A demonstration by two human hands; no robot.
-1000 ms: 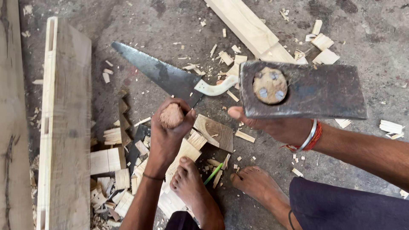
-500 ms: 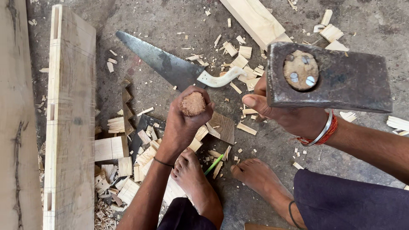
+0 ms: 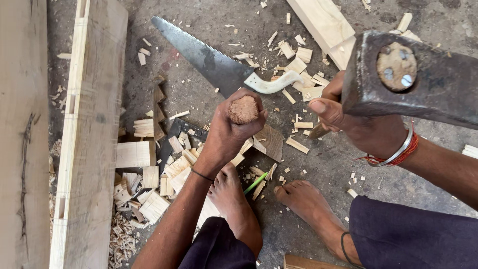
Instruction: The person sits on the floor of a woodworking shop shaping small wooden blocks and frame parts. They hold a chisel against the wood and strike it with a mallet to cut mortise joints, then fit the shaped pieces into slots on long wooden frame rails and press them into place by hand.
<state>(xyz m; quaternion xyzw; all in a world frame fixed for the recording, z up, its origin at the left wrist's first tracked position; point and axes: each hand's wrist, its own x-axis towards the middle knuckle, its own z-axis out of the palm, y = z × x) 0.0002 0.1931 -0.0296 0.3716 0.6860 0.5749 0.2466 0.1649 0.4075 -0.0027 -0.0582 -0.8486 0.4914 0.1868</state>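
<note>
My left hand (image 3: 226,134) is wrapped around a chisel held upright, its worn round wooden handle end (image 3: 243,109) poking out of the fist. Its blade is hidden below my fist, over a small wood piece (image 3: 271,141) on the floor. My right hand (image 3: 361,122) grips a hammer whose dark iron head (image 3: 438,89) is raised close to the camera, up and right of the chisel. A wooden wedge with metal pins (image 3: 397,66) shows in the hammer's eye. My bare feet (image 3: 231,197) rest on the floor; the left one lies on a pale wood block.
A hand saw (image 3: 209,60) with a white handle lies on the concrete above my left hand. A long notched plank (image 3: 92,129) runs down the left side. Wood offcuts (image 3: 144,164) and chips are scattered around. A pale board (image 3: 326,25) lies at top right. A green pencil (image 3: 255,184) lies between my feet.
The hammer has risen and come closer to the camera, moving right. My left hand still holds the chisel upright in about the same place.
</note>
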